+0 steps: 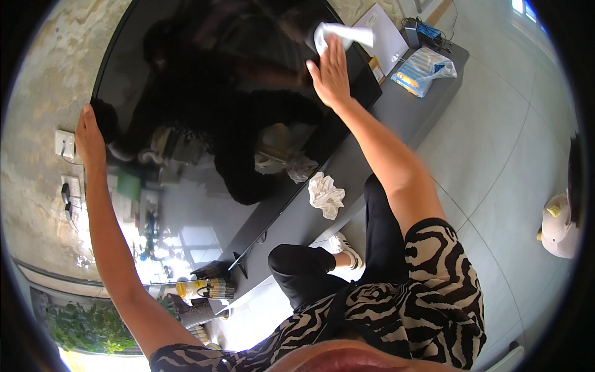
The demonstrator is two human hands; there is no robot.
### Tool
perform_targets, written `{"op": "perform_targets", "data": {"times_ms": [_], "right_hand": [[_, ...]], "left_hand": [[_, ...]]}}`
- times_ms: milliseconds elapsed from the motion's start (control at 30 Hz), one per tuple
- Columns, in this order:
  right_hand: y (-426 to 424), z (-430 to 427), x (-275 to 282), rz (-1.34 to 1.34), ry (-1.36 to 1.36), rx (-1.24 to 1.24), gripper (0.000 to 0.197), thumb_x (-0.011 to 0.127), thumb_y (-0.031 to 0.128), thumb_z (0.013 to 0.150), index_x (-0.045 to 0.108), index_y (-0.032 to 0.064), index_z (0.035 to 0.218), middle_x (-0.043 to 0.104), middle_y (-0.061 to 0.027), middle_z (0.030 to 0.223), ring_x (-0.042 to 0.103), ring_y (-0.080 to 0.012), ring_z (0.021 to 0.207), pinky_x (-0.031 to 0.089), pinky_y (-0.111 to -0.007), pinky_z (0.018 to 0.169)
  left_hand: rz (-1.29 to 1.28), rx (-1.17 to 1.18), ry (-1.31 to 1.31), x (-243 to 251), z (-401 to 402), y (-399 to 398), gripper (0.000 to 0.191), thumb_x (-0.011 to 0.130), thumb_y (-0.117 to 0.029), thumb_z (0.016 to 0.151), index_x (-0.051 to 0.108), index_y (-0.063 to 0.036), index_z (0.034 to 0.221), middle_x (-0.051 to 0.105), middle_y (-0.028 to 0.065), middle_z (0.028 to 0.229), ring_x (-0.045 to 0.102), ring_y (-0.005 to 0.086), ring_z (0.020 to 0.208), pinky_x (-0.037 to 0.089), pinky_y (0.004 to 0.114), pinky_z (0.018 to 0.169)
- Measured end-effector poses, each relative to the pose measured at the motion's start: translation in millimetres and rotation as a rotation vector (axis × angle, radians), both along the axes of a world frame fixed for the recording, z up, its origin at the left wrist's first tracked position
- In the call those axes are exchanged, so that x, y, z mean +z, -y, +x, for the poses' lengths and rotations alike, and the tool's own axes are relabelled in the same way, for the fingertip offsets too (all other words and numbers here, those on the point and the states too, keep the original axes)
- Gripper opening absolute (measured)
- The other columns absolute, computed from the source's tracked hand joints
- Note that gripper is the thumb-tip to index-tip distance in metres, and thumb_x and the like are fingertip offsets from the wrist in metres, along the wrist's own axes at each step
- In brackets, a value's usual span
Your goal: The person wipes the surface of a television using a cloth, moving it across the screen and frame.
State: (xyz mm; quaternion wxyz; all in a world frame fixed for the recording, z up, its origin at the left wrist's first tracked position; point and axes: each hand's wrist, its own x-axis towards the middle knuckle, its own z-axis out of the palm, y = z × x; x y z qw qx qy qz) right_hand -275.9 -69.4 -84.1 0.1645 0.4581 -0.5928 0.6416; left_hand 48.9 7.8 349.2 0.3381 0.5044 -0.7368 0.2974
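Observation:
A large flat-screen television point(195, 116) with a glossy black screen stands on a grey cabinet. My left hand point(90, 137) rests at the screen's left edge, its fingers together against the frame; the side behind the frame is hidden. Near the far right part of the screen, my right hand point(332, 69) presses a white tissue point(344, 37) with its fingertips, palm towards the screen, one end of the tissue sticking out to the right. A crumpled white tissue point(326, 195) lies on the cabinet below the screen's lower edge. The screen reflects my body and arms.
On the grey cabinet point(418, 118), to the right, lie a plastic-wrapped packet point(418, 72), a white flat item point(381, 37) and a black device with cables point(411, 30). A woven basket point(221, 288) stands at the near end. Wall sockets point(65, 144) and leafy plants point(88, 325) are left.

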Motion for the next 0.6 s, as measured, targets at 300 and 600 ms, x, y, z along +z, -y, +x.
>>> {"op": "perform_targets", "data": {"times_ms": [300,600], "right_hand": [[-42.6,110.7,42.0,0.049,-0.035,0.145,0.075,0.04,0.045,0.098,0.02,-0.0071,0.147,0.028,-0.0292,0.15,0.028,-0.0406,0.139,0.022,-0.047,0.115],[-59.0,161.7,161.4,-0.122,-0.452,0.234,0.055,0.051,0.04,0.095,0.047,0.001,0.134,0.053,-0.0154,0.13,0.048,-0.0323,0.121,0.036,-0.049,0.103]], "left_hand": [[-0.04,-0.205,0.123,9.7,26.8,5.3,0.052,0.043,-0.041,0.101,0.061,0.0039,0.118,0.065,0.0208,0.117,0.059,0.0369,0.108,0.041,0.037,0.096],[0.414,-0.164,-0.058,22.4,18.2,-35.6,0.06,0.036,-0.053,0.1,0.058,-0.0058,0.131,0.061,0.0099,0.124,0.052,0.0217,0.117,0.036,0.033,0.102]]}}
